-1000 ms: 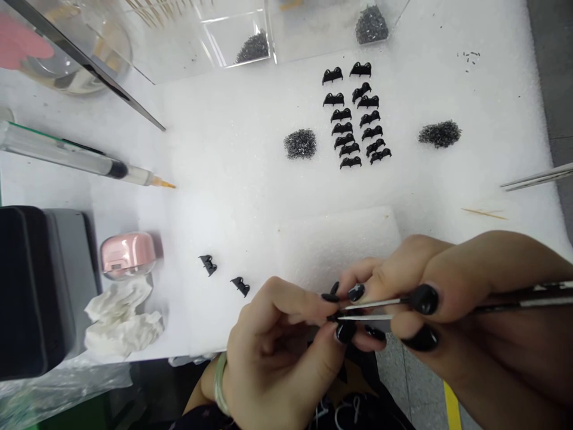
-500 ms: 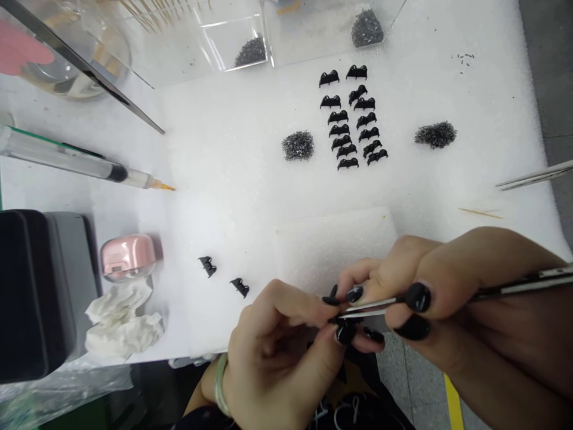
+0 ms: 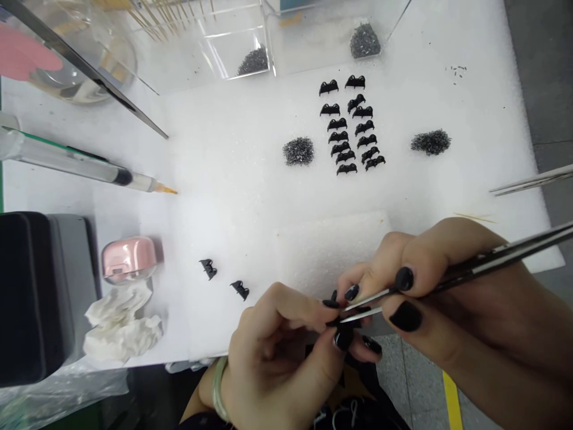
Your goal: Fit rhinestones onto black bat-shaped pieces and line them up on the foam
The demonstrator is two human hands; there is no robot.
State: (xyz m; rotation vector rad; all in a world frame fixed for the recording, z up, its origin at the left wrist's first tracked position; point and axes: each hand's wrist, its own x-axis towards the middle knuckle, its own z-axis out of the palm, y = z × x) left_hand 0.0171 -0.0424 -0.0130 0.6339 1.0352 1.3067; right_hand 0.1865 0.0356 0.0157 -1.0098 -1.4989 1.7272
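Note:
My left hand (image 3: 286, 346) pinches a small black plastic part (image 3: 335, 323) between thumb and fingers; most of it is hidden behind the fingertips. In my right hand (image 3: 430, 292) is a pair of tweezers (image 3: 483, 267), slanting down to the left. Their tips are a little apart and reach the black part. Two similar black parts (image 3: 240, 289) lie on the white foam to the left of my hands. Further up, two columns of these black parts (image 3: 338, 137) are laid out on the foam sheet (image 3: 233, 197).
Piles of tiny dark pieces (image 3: 298, 151) flank the columns. A second pair of tweezers (image 3: 532, 179) lies at right. Along the left are a syringe (image 3: 80, 161), a long metal tool (image 3: 111, 86), a pink case (image 3: 129, 258), crumpled tissue (image 3: 123, 322) and a black box (image 3: 36, 298).
The tweezers in my right hand have swung to a steeper slant, their tips spread slightly wider. My left hand keeps its pinch almost in place. The camera view has shifted slightly.

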